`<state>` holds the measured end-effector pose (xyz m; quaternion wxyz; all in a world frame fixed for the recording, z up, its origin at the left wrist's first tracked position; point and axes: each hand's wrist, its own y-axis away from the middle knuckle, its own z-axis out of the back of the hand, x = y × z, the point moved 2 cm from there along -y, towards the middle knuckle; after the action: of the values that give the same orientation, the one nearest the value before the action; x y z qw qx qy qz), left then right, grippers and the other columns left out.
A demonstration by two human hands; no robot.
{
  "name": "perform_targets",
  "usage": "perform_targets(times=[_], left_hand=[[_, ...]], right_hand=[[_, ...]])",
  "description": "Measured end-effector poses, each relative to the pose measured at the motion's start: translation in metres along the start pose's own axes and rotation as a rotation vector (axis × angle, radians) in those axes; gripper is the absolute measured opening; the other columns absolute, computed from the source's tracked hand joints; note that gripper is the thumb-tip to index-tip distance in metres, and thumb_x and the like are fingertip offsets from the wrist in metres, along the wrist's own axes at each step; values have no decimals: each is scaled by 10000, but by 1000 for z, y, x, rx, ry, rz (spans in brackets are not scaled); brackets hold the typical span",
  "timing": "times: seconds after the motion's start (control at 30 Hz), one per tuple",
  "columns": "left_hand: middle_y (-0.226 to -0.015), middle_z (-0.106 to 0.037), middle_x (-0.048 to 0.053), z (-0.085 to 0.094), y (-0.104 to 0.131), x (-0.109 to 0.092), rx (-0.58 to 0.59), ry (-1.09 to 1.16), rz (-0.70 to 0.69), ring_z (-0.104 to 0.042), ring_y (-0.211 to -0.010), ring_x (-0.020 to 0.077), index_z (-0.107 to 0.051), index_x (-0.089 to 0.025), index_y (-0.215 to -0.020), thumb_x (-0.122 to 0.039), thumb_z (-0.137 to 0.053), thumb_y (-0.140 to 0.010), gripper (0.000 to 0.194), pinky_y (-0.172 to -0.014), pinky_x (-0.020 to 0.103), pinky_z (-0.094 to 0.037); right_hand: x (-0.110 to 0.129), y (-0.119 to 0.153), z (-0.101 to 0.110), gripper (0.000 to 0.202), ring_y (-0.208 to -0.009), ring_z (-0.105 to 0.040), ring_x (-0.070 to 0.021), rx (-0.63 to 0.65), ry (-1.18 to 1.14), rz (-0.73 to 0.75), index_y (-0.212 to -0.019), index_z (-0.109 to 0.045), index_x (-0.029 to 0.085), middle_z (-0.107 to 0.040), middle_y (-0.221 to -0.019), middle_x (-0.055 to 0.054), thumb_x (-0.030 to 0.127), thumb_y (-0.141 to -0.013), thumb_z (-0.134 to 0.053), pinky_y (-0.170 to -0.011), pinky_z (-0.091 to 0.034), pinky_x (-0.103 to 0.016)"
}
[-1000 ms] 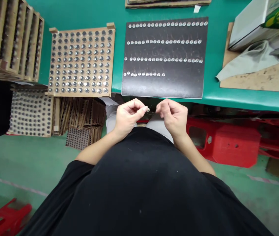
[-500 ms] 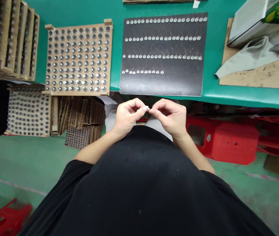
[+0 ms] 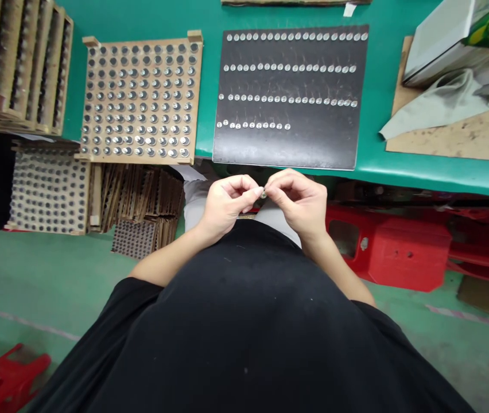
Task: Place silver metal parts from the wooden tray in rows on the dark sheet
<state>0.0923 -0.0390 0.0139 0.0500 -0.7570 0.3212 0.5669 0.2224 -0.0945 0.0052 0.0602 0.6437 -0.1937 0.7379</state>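
Note:
Between the fingertips of both hands, in front of the bench edge, is a small round metallic piece [image 3: 263, 194]. My left hand [image 3: 232, 205] pinches it from the left, thumb against forefinger. From the right, my right hand [image 3: 298, 201] pinches at the same piece, its fingers closed together. Just beyond the hands lies a black board [image 3: 322, 140] bearing four rows of small silvery discs with thin wires; the nearest row stops short of the right side. To its left, a wooden tray [image 3: 198, 97] holds rows of dark cylinders, many with silvery tops.
Stacked wooden trays [image 3: 66, 74] stand at the far left, with more trays [image 3: 87, 201] below the bench. On the green bench [image 3: 382, 163] at right are a cardboard sheet [image 3: 451, 135], grey cloth [image 3: 434, 106] and a box [image 3: 436, 40]. A red stool [image 3: 408, 252] stands below.
The small piece now shows more of its round face between my fingertips, and my right fingers have shifted slightly over it. The whole view has moved a little.

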Motion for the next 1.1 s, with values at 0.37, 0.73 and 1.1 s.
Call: perform_targets(times=[0.37, 0.73, 1.1], left_hand=[[-570, -506, -34, 7, 0, 3, -23, -32, -91, -363, -455, 21, -586, -127, -567, -419, -836, -637, 390, -446, 203, -280], [-560, -558, -13, 164, -40, -89, -553, -544, -317, -458, -531, 78, -589, -128, -559, -192, -762, -628, 196, -581, 244, -373], [-571, -515, 29, 232, -103, -141, -779, -1084, -169, -504, -680, 162, -462, -168, -481, -49, -597, -729, 306, -732, 307, -387]], right_hand=[[-4, 4, 0, 361, -540, -483, -111, -32, 260, 81, -580, -465, 211, -506, -563, 19, 315, -924, -501, -556, -411, -276], [-29, 14, 14, 210, -607, -660, -149, 87, 299, 51, -1041, -695, 205, -733, -834, -49, 294, -897, -571, -610, -570, -308], [-21, 17, 11, 402, -473, -470, -131, -31, 214, -80, -609, -548, 217, -530, -574, 8, 489, -899, -492, -476, -395, -288]])
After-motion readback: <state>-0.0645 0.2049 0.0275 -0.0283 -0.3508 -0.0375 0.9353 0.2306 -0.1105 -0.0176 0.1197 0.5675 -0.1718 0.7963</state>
